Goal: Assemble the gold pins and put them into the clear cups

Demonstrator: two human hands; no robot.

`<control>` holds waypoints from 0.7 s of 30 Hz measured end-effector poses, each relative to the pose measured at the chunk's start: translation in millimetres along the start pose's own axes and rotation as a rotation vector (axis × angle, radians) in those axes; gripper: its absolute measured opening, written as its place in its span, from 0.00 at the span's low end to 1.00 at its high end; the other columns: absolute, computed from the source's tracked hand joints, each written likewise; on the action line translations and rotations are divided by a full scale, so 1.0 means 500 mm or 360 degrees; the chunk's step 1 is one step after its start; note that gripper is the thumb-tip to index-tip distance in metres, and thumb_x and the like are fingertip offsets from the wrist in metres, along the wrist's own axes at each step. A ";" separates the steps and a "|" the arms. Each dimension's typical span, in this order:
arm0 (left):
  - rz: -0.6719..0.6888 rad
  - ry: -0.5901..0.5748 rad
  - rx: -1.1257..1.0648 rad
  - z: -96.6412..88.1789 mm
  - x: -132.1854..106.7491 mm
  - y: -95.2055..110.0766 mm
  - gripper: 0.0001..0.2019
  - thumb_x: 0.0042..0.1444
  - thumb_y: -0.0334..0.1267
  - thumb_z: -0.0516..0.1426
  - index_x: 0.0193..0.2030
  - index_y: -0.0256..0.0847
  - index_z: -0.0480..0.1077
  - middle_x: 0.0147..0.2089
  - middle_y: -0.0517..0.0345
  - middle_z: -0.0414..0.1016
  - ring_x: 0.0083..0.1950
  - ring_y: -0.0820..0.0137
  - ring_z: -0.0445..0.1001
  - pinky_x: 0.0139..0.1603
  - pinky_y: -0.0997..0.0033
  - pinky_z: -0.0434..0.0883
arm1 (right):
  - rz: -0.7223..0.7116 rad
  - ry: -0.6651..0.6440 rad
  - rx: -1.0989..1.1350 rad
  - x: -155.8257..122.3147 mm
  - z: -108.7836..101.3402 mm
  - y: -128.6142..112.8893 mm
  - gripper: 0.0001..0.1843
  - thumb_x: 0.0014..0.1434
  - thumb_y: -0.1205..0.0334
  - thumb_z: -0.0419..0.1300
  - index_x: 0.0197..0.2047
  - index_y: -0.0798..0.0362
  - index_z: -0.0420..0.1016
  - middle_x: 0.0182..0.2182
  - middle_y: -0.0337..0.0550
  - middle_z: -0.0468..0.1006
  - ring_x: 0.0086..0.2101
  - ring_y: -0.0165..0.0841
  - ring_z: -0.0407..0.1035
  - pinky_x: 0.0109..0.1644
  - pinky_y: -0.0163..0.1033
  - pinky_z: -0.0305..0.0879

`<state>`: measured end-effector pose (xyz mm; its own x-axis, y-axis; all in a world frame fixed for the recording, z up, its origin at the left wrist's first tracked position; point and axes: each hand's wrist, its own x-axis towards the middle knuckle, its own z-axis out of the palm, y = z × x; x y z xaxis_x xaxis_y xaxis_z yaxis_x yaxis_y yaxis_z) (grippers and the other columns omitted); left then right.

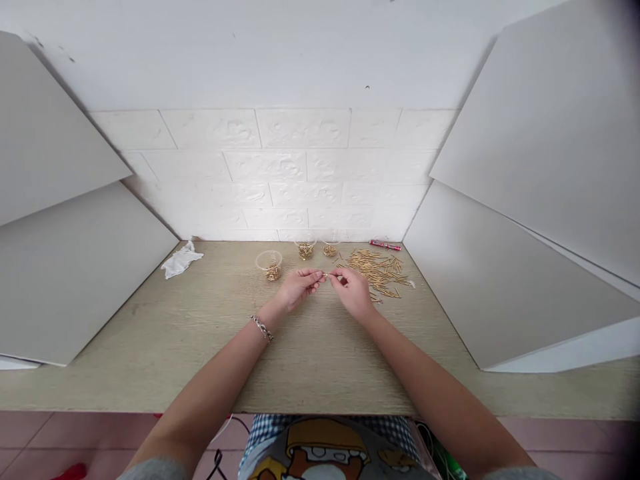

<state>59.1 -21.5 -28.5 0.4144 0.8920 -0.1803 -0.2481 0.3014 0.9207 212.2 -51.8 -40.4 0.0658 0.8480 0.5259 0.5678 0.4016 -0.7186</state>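
Over the middle of the table, my left hand [303, 287] is closed, with a small gold-coloured metal piece [325, 275] at its thumb and fingertips. My right hand [351, 288] meets it from the right, thumb and forefinger pinched at the other end of this piece. Its exact shape is too small to make out. Just beyond my right hand lies a loose pile of thin gold-coloured rods [377, 270]. Left of my left hand stands a see-through cup [269, 261] with small gold-coloured parts in it. Two more such cups, a middle one [305, 249] and a right one [329, 248], stand farther back.
A crumpled white tissue [182, 260] lies at the table's back left. Near the back right corner is a red tube-like packet [385, 245]. White panels stand on the left [90, 267] and right [520, 287]; a white brick-patterned wall [280, 167] closes the back.
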 end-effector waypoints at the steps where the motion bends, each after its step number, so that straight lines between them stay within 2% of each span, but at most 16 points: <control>1: 0.0010 0.0003 0.0042 0.000 0.000 0.000 0.16 0.37 0.42 0.67 0.30 0.33 0.75 0.27 0.58 0.72 0.24 0.82 0.62 0.27 0.79 0.60 | -0.0039 -0.0007 -0.0036 0.000 0.000 0.001 0.09 0.55 0.61 0.55 0.29 0.53 0.74 0.28 0.42 0.76 0.24 0.29 0.65 0.31 0.35 0.63; 7: 0.0079 0.0010 0.0292 -0.004 0.002 0.003 0.16 0.38 0.46 0.65 0.28 0.34 0.74 0.28 0.57 0.72 0.24 0.80 0.61 0.26 0.78 0.57 | -0.0157 -0.0100 -0.0154 -0.002 -0.002 0.006 0.08 0.57 0.63 0.53 0.33 0.52 0.74 0.31 0.43 0.75 0.27 0.30 0.66 0.34 0.36 0.63; 11: 0.0092 -0.0001 0.0338 -0.001 0.001 0.002 0.16 0.38 0.47 0.65 0.27 0.33 0.73 0.27 0.58 0.72 0.24 0.80 0.60 0.26 0.77 0.57 | -0.0186 -0.0146 -0.0126 -0.001 -0.002 0.011 0.09 0.58 0.63 0.52 0.34 0.53 0.73 0.32 0.44 0.75 0.31 0.32 0.67 0.36 0.37 0.63; 17: 0.0086 -0.0029 0.0228 0.007 -0.006 -0.003 0.17 0.40 0.47 0.64 0.29 0.33 0.72 0.28 0.58 0.71 0.25 0.80 0.61 0.26 0.78 0.57 | -0.0128 -0.0035 -0.0012 -0.002 0.004 0.010 0.09 0.58 0.63 0.52 0.32 0.54 0.72 0.30 0.43 0.75 0.30 0.31 0.67 0.34 0.36 0.63; 21: 0.0090 -0.0035 0.0273 0.005 -0.001 -0.007 0.17 0.40 0.48 0.64 0.29 0.34 0.72 0.28 0.57 0.72 0.25 0.80 0.60 0.25 0.77 0.56 | -0.0089 0.0003 0.0040 -0.003 0.007 0.009 0.08 0.57 0.63 0.53 0.31 0.53 0.72 0.29 0.43 0.75 0.30 0.32 0.67 0.34 0.36 0.63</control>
<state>61.7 -23.7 -30.8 0.4235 0.8978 -0.1208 -0.1196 0.1876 0.9749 211.7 -50.0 -45.7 0.0362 0.8235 0.5661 0.5498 0.4567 -0.6994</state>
